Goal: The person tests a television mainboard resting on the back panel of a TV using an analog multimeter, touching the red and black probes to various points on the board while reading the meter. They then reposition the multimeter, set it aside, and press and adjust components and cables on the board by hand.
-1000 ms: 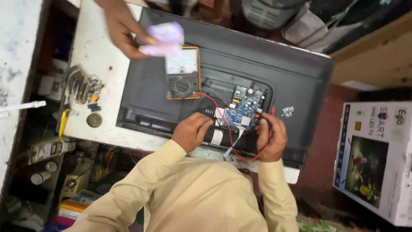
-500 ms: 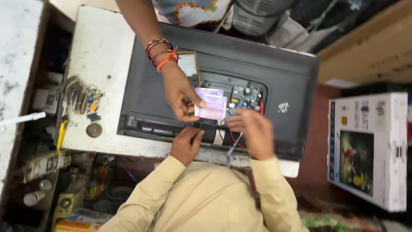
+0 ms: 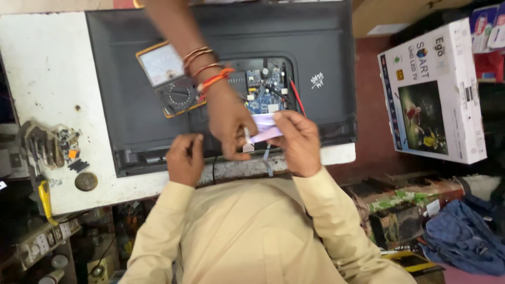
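Beige sleeves lead up to the person's two hands at the near edge of a black TV lying face down on a white table. The left hand is curled into a loose fist, empty, resting on the set's lower rim. The right hand pinches one end of a pale purple slip. At its 9 o'clock a co-worker's hand, bangles at the wrist, pinches the other end, so I judge the handover half done, neither side having let go. The slip looks thin, flat and a little bent. Beyond it, at 12 o'clock, a blue board lies bared in the open back, a red lead beside it. A meter sits at 10 o'clock.
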